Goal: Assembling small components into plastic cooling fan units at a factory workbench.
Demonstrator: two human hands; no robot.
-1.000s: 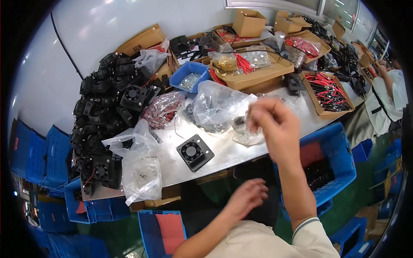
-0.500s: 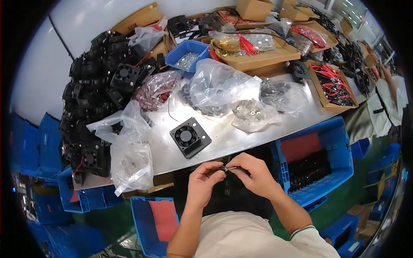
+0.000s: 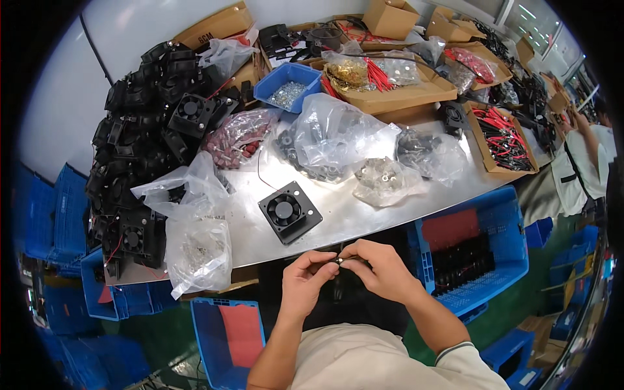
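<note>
Just off the front edge of the metal table, my left hand point(image 3: 304, 281) and my right hand point(image 3: 378, 268) meet, thumbs and forefingers pinched together. Between the fingertips is a small shiny metal piece point(image 3: 339, 260) with a dark part beside it; its exact kind is too small to tell. A square black fan unit point(image 3: 284, 209) lies on the table beyond my left hand, its thin wire trailing back. Behind it are a clear bag of dark small parts point(image 3: 344, 136) and a bag of metal washers point(image 3: 388, 179).
Black fan units point(image 3: 146, 123) are heaped at the left. A blue bin point(image 3: 286, 88) of small hardware and a box of red and black wires point(image 3: 504, 140) stand farther back. Blue crates point(image 3: 481, 266) flank me below the table. A person point(image 3: 578, 169) is at the far right.
My hands stay together at the small metal piece, the fingertips slightly shifted and lower in the picture. The whole view has tilted a little; the table's things lie as before.
</note>
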